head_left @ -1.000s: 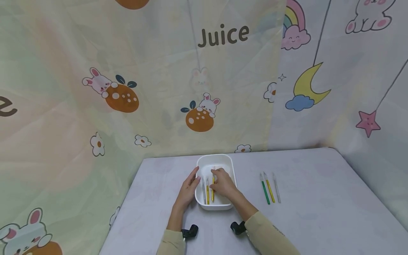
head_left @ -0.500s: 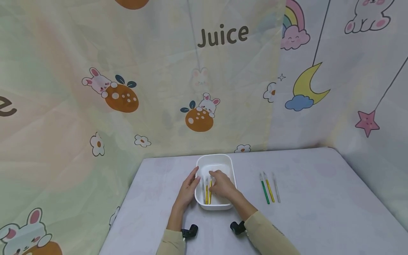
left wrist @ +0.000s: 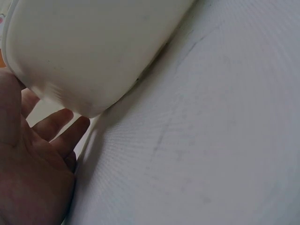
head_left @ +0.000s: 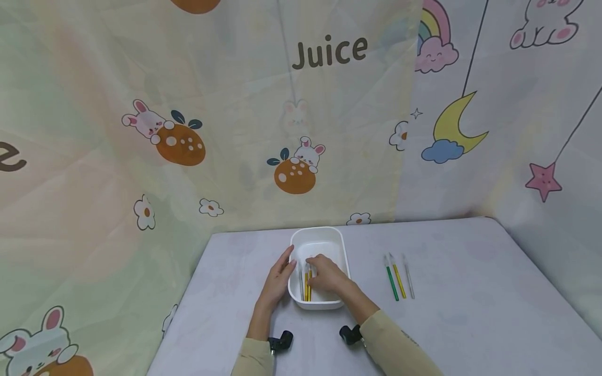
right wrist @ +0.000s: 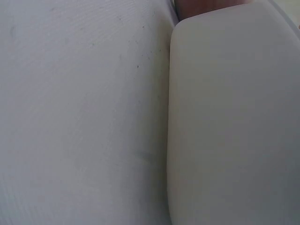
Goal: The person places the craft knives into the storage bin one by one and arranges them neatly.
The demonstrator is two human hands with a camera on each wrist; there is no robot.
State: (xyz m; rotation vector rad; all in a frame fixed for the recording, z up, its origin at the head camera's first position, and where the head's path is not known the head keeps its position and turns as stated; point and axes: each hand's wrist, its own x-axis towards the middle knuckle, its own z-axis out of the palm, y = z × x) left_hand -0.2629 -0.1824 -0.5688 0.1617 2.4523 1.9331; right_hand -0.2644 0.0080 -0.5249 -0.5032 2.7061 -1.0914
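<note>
A white plastic bin [head_left: 324, 235] stands on the table. My left hand [head_left: 276, 282] holds its left side, thumb at the rim and fingers against the outer wall; the left wrist view also shows these fingers [left wrist: 68, 133] touching the wall. Inside, my right hand [head_left: 327, 274] pinches a slim gold pen [head_left: 310, 292] with a pale top, partly hidden by the fingers. Close beside it lie another gold pen [head_left: 306, 292] and a silver pen [head_left: 301, 287], near the left wall. In the right wrist view the bin's side [right wrist: 234, 117] hides most of that hand.
Right of the bin, a green pen [head_left: 392, 282], a yellow pen [head_left: 399, 282] and a silver pen [head_left: 409, 279] lie side by side on the white tabletop [head_left: 470, 292]. A printed cloth [head_left: 244, 130] hangs behind the table.
My right hand has shifted the gold pen left, up against the other gold pen, and its fingertips have come slightly nearer me. My left hand has stayed on the bin.
</note>
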